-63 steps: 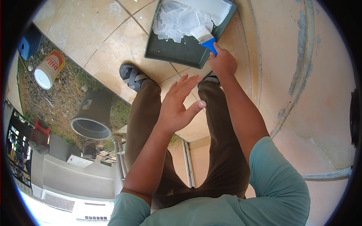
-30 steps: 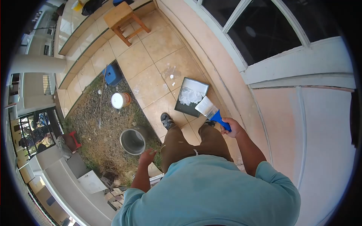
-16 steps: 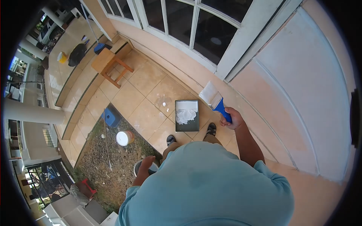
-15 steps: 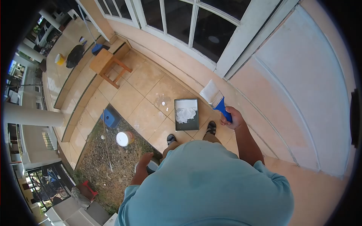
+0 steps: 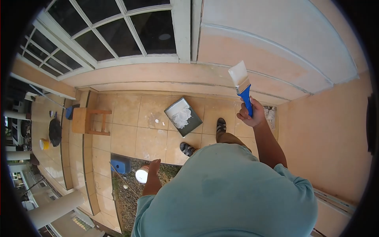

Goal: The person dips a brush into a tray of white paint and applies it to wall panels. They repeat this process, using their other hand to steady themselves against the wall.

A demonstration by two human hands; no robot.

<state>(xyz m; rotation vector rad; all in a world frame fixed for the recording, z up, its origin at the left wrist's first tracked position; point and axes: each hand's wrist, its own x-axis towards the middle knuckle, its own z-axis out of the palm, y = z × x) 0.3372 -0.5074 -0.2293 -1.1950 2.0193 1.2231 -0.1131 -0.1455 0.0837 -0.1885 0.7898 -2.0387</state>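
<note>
My right hand (image 5: 252,112) is closed round the blue handle of a wide paintbrush (image 5: 244,89). White paint coats its bristles, which point upward beside the peach wall and touch nothing that I can see. My left hand (image 5: 154,169) hangs low at my side with nothing visible in it, its fingers loosely stretched and partly hidden. Behind it, a white-topped bucket (image 5: 142,175) stands on the gravel. On the tiles before my feet lies a dark paint tray (image 5: 193,125) with white paint (image 5: 181,117) in it.
The wall has a panel (image 5: 252,55) partly painted white, next to white-framed glass doors (image 5: 183,35). A wooden stool (image 5: 81,120) stands by the steps at left. A blue plastic stool (image 5: 121,164) and a stick rest at the gravel's edge. Paint drops spot the tiles.
My view has turned right toward the wall corner. The brush, still in my right hand, now points more upright. My left hand still hangs at my side.
</note>
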